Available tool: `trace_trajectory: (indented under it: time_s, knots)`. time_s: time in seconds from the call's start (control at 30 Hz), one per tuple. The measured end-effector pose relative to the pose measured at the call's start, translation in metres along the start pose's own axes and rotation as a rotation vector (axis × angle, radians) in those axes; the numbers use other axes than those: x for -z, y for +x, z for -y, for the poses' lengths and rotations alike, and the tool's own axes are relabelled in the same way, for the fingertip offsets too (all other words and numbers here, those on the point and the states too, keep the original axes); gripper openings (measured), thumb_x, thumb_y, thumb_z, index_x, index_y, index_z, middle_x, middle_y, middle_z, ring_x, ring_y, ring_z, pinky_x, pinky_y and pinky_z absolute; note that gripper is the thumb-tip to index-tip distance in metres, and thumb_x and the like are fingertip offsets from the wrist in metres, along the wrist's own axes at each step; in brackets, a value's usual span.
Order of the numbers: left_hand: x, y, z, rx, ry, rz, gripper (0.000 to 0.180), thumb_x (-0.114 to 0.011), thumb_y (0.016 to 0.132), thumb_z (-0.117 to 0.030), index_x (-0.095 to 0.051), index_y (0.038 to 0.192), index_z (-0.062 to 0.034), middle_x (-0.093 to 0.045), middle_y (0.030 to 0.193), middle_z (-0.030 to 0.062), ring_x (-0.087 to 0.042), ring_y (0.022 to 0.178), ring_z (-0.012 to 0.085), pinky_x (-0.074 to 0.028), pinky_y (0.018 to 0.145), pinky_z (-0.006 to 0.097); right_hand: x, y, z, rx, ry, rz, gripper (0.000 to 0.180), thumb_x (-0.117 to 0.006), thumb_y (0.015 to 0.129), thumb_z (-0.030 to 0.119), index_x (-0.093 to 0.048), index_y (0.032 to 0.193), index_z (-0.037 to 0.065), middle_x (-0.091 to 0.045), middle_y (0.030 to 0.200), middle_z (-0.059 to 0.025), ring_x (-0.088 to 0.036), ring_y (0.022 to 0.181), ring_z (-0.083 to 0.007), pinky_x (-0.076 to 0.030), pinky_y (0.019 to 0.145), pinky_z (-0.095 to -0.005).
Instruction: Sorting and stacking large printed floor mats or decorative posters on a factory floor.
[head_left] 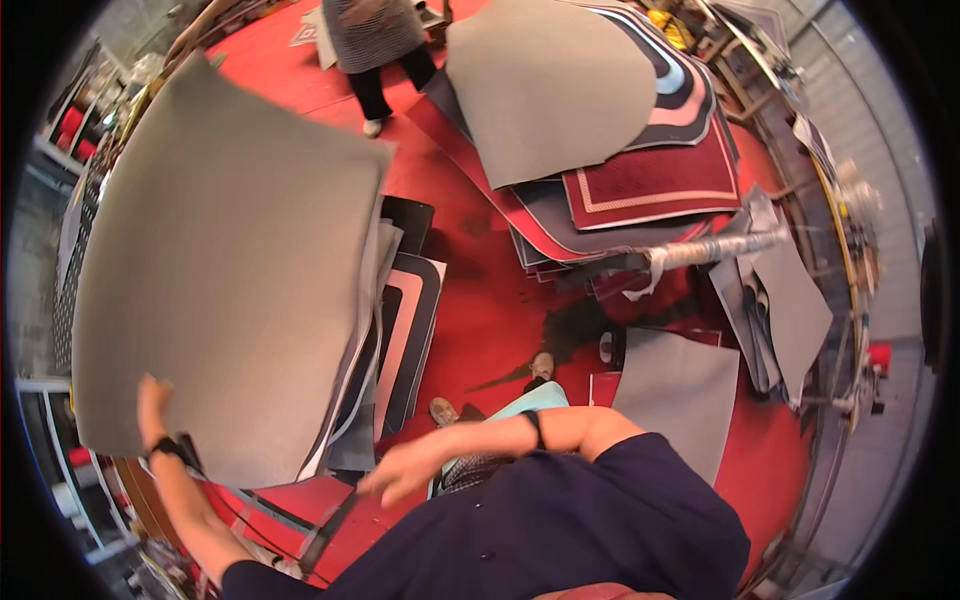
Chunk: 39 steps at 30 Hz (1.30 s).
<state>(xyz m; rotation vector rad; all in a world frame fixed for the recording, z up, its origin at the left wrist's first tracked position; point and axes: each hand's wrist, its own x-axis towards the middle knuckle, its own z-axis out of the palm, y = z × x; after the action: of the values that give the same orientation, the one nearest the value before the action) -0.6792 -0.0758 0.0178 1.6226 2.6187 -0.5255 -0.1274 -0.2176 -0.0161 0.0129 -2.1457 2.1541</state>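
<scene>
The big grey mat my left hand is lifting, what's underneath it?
Under the big grey mat, held by the left hand, more mats show at its right edge: black, white and pink-bordered. How far the pile runs beneath is covered.

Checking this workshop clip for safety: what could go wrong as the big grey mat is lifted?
The left hand alone props the large grey mat at its lower edge; the right hand is off it, so it may flop or slide. The raised mat likely hides the stacked mats below. Loose mats on the red floor by the feet could trip.
</scene>
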Motion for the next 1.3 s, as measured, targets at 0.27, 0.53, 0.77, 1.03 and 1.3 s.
trace_trajectory:
  time_s: [0.27,0.53,0.77,1.03,1.3]
  knots:
    - [-0.103,-0.072,-0.336,-0.532,-0.369,0.375,0.058,-0.056,0.078,-0.034,-0.042,0.121,0.0021,-0.041,0.125,0.0231,-0.037,0.119,0.0318,-0.029,0.100,0.037,0.152,-0.309,-0.011,-0.494,-0.107,-1.541,0.040,-0.058,0.076,0.023,-0.054,0.107,-0.003,-0.060,0.101,-0.0112,-0.055,0.091,-0.0170,-0.044,0.080,-0.0288]
    - [-0.043,-0.116,-0.703,-0.779,-0.772,0.677,0.059,-0.056,0.080,-0.034,-0.039,0.125,0.0017,-0.048,0.119,0.0197,-0.051,0.106,0.0251,-0.040,0.089,0.032,0.326,-0.606,-0.110,-0.491,0.532,-2.085,0.077,-0.065,0.076,0.032,-0.024,0.130,-0.004,-0.030,0.132,-0.0225,-0.035,0.119,-0.0355,-0.033,0.094,-0.0447]
    - [-0.051,-0.150,-0.909,-0.149,-1.668,1.373,0.081,-0.057,0.073,-0.057,-0.037,0.122,0.0034,-0.044,0.121,0.0221,-0.046,0.109,0.0288,-0.039,0.087,0.040,0.407,-0.630,-0.180,0.353,0.938,-2.226,0.033,-0.066,0.076,0.029,-0.052,0.087,0.002,-0.055,0.068,-0.0085,-0.051,0.048,-0.0172,-0.043,0.044,-0.0303]
    - [-0.007,-0.195,-1.032,0.496,-2.655,1.482,0.083,-0.059,0.069,-0.056,-0.029,0.130,-0.0079,-0.031,0.134,0.0154,-0.035,0.119,0.0326,-0.023,0.101,0.048,0.431,-0.595,-0.075,0.109,0.517,-2.156,0.020,-0.061,0.078,0.024,-0.054,0.081,0.005,-0.056,0.067,-0.0057,-0.044,0.039,-0.0107,-0.031,0.032,-0.0233]
    - [0.041,-0.201,-0.870,0.265,-2.936,0.965,0.039,-0.053,0.081,-0.031,-0.051,0.113,-0.0091,-0.054,0.113,0.0072,-0.048,0.107,0.0264,-0.038,0.092,0.045,0.331,-0.473,0.028,0.357,0.601,-2.054,0.040,-0.057,0.081,0.020,-0.043,0.117,0.009,-0.050,0.110,-0.0071,-0.055,0.091,-0.0184,-0.052,0.060,-0.0317]
